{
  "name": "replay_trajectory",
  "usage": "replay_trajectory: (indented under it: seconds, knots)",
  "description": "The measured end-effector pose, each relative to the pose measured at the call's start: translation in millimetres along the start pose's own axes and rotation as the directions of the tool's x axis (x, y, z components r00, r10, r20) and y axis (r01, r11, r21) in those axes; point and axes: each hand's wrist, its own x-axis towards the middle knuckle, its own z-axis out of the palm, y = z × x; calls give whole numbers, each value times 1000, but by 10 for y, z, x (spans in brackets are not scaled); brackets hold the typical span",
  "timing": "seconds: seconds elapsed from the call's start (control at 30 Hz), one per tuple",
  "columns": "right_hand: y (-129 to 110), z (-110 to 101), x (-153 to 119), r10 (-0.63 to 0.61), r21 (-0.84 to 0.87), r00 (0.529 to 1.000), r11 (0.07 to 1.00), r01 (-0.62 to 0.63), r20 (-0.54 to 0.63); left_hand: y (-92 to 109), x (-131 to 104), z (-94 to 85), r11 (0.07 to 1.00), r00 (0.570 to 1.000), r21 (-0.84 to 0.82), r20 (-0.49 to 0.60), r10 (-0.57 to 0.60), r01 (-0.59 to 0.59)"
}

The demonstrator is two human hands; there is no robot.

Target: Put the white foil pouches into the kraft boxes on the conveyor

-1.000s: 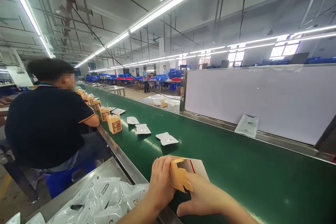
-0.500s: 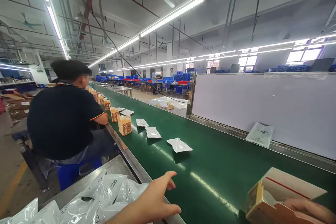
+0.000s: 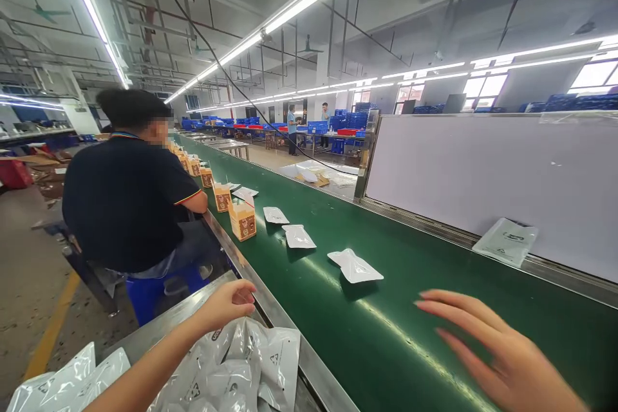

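Note:
My left hand [image 3: 226, 304] hovers with curled fingers just over a heap of white plastic pouches [image 3: 236, 367] on the steel side shelf, holding nothing. My right hand [image 3: 497, 354] is spread flat and empty above the green conveyor belt [image 3: 410, 309] at the lower right. The nearest white pouch [image 3: 355, 266] lies on the belt a little beyond my right hand, with two more pouches [image 3: 298, 236] farther along. Small brown printed cartons [image 3: 243, 219] stand in a row along the belt's near edge.
A person in a dark shirt [image 3: 128, 196] sits on a blue stool at the belt's left side. A white panel [image 3: 492, 180] runs along the far side with a pouch [image 3: 506, 241] leaning on it. Other people stand far back by blue crates.
The cardboard box that my hands held a second ago is gone from view. My right hand is now empty over the belt, and my left hand has moved left to the pouch heap.

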Motion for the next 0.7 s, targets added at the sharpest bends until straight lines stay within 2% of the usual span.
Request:
replay_trajectory:
  seconds: [0.03, 0.07, 0.1, 0.17, 0.23, 0.3, 0.37, 0.43, 0.5, 0.63, 0.7]
  knots:
    - [10, 146, 246, -13, 11, 992, 1000, 12, 124, -57, 57, -57, 1000, 1000, -16, -24, -6, 5]
    - [42, 308, 502, -1, 12, 962, 1000, -2, 272, -109, 115, -119, 999, 999, -31, -45, -11, 10]
    - [95, 479, 751, 34, -5, 910, 999, -35, 412, -159, 175, -186, 999, 997, -48, -70, -18, 15]
    - [254, 812, 1174, 135, -60, 772, 990, -125, 621, -258, 311, -332, 996, 990, -87, -136, -36, 25]
    - [442, 1093, 1438, 181, -87, 668, 981, -173, 722, -363, 475, -485, 992, 972, -121, -227, -62, 35]
    - [613, 1297, 1534, 168, -71, 617, 981, -179, 769, -468, 675, -623, 988, 936, -150, -340, -92, 42]
    - [744, 1420, 1506, 146, -48, 591, 983, -179, 793, -554, 907, -726, 983, 891, -179, -441, -111, 33]
    - [836, 1478, 1411, 135, -31, 605, 983, -180, 785, -605, 1158, -777, 980, 853, -200, -511, -108, 4]
    - [900, 1501, 1287, 142, -35, 645, 984, -176, 751, -618, 1406, -770, 977, 831, -210, -548, -94, -29]
    - [941, 1538, 978, 170, -65, 791, 984, -163, 588, -577, 1798, -625, 974, 831, -212, -553, -58, -73]
    - [875, 1536, 819, 234, -55, 845, 970, -237, 481, -538, 1902, -534, 974, 840, -211, -541, -45, -84]
